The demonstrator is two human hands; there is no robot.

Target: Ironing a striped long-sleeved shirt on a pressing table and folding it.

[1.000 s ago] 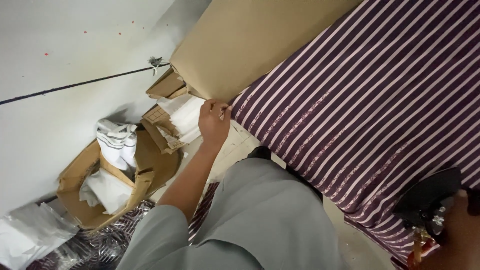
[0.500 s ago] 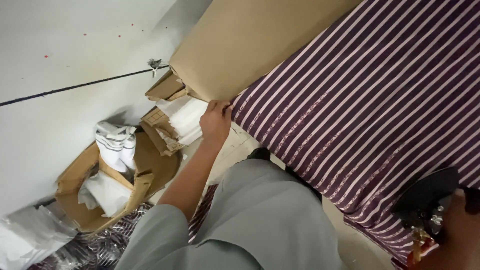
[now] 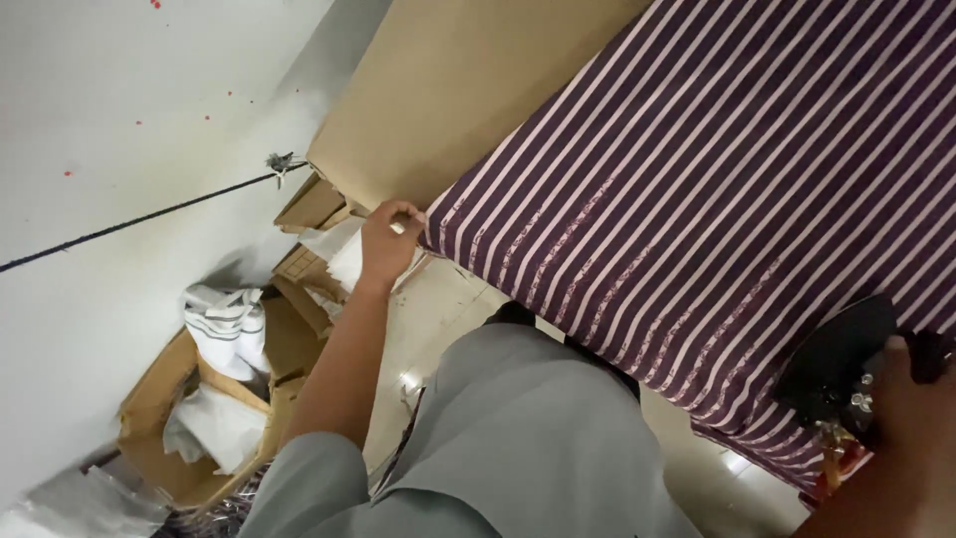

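**Holding the striped cloth at its corner**

We have the left hand (image 3: 386,237) closed, fingers together, pinching the corner of the striped cloth (image 3: 717,189) at the table's edge, where the cloth meets the bare brown board (image 3: 468,90). The cloth lies spread flat across the table top. The right hand (image 3: 911,399) rests at the opposite edge on a dark iron (image 3: 836,364); we judge it wrapped around the handle, but the frame cuts it off, so we cannot tell for certain.

To do this step well, we judge:

1. Keep the pinch on the very corner, not further in.
2. Pull outward, along the stripes, so they run straight.
3. Keep the cloth flat against the board.
4. Keep the iron well apart from the left hand.

Below the table's edge, cardboard boxes (image 3: 169,418) hold white cloths (image 3: 224,319).
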